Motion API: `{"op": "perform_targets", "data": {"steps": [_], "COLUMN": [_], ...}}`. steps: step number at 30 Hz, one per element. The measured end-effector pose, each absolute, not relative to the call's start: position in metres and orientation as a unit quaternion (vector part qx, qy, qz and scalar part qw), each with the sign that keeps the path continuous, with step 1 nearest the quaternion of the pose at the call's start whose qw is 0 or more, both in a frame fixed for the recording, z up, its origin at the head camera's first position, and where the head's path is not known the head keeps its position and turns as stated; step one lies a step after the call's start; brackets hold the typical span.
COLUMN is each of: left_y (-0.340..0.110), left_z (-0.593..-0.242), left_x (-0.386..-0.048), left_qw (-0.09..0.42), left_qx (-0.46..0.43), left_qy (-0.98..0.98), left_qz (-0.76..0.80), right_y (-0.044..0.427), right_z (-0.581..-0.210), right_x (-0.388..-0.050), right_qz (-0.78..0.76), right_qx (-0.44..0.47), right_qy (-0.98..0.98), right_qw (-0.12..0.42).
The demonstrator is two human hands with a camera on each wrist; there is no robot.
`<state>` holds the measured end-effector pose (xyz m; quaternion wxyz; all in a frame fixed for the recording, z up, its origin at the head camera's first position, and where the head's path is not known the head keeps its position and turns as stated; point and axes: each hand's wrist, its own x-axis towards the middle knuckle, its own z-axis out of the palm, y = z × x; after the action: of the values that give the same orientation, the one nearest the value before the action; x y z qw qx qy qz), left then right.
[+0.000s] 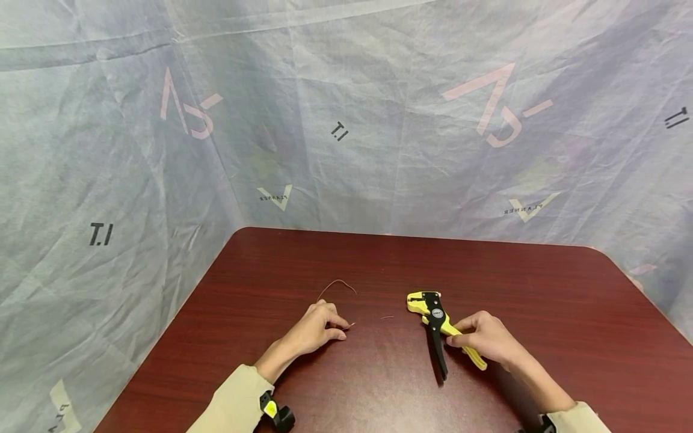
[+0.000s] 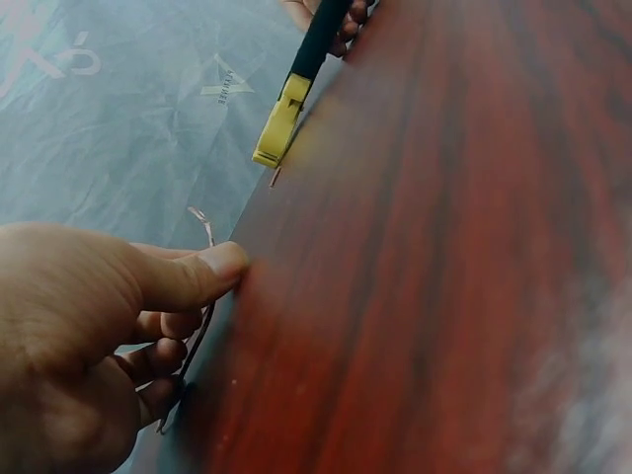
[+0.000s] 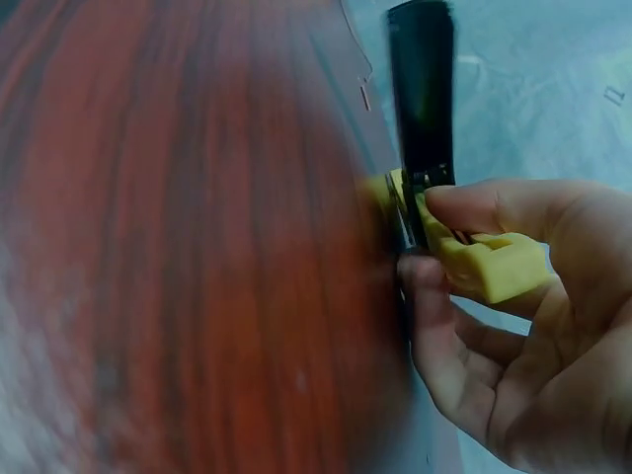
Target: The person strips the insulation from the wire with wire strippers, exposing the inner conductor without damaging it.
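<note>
My left hand (image 1: 319, 325) pinches a thin brownish wire (image 1: 338, 281) between thumb and fingers. The wire's bare, split end (image 2: 200, 215) sticks out past the fingertips, and its length curves away behind the hand. On the right, my right hand (image 1: 484, 338) grips the yellow handle of a wire stripper (image 1: 435, 316) with black and yellow parts. The stripper lies low at the tabletop, its head pointing away and its two handles spread apart. Between the hands, a short cut piece of insulation or wire (image 1: 387, 317) lies on the table; which of these it is I cannot tell.
The dark red wood-grain table (image 1: 303, 255) has rounded far corners. A grey printed cloth (image 1: 368, 120) hangs behind it and along its left side. A wrist camera (image 1: 278, 415) sits on the left sleeve's cuff.
</note>
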<state>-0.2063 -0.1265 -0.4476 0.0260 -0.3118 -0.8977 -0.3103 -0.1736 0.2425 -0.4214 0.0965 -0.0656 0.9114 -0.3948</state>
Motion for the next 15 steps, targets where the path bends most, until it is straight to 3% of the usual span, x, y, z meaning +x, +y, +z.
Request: {"op": "perform_targets", "data": {"steps": [15], "left_y": [-0.1236], "left_z": [-0.4475], "left_x": [-0.2067], "left_qw": [0.031], "left_qx": [-0.311], "left_qy": [-0.898], "left_qz": [-0.309], "right_y": [0.2408], "right_z": [-0.4246], "right_x": [-0.1742], "right_qz": [-0.35], "right_qx": [-0.082], "right_qy": [0.932], "right_qw": [0.047]}}
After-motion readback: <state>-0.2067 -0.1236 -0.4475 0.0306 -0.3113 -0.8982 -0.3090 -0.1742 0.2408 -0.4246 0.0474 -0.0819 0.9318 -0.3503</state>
